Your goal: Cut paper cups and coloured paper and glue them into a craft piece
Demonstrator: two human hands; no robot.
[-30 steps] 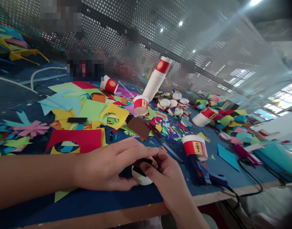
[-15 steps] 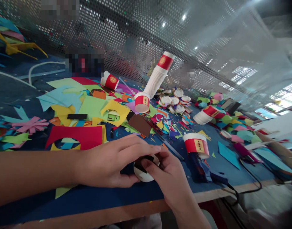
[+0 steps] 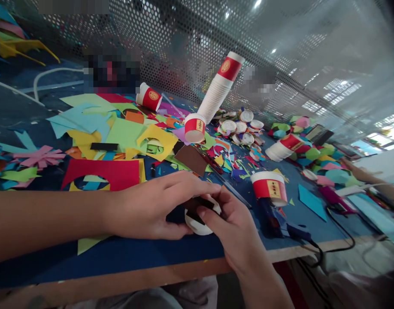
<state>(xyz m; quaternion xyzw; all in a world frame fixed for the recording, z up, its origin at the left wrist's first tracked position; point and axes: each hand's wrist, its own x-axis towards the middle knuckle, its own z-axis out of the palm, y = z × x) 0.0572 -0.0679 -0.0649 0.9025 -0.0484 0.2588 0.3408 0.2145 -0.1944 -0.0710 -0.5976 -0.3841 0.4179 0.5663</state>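
Both your hands grip one round white piece [image 3: 201, 227], close to the front edge of the blue tabletop [image 3: 145, 259]; whether it rests on the surface is hard to tell. Your left hand [image 3: 158, 208] curls around it, thumb at its lower side and fingers over the top. Your right hand [image 3: 237, 223] pinches it, thumb pressed on the dark strip [image 3: 193, 209] lying across its face, fingers partly hidden behind.

Just beyond your left hand lies a red sheet [image 3: 124, 171] with a rounded cut-out. Past your fingers are a brown paper piece [image 3: 192, 159] and a clear rod [image 3: 237, 196]. To your right, a red-and-white paper cup [image 3: 263, 189] stands beside a dark blue glue gun [image 3: 285, 225] with a black cord.

Farther back, a tall stack of paper cups [image 3: 216, 96] leans near a heap of white-rimmed pieces [image 3: 240, 127], before a perforated screen [image 3: 184, 51].
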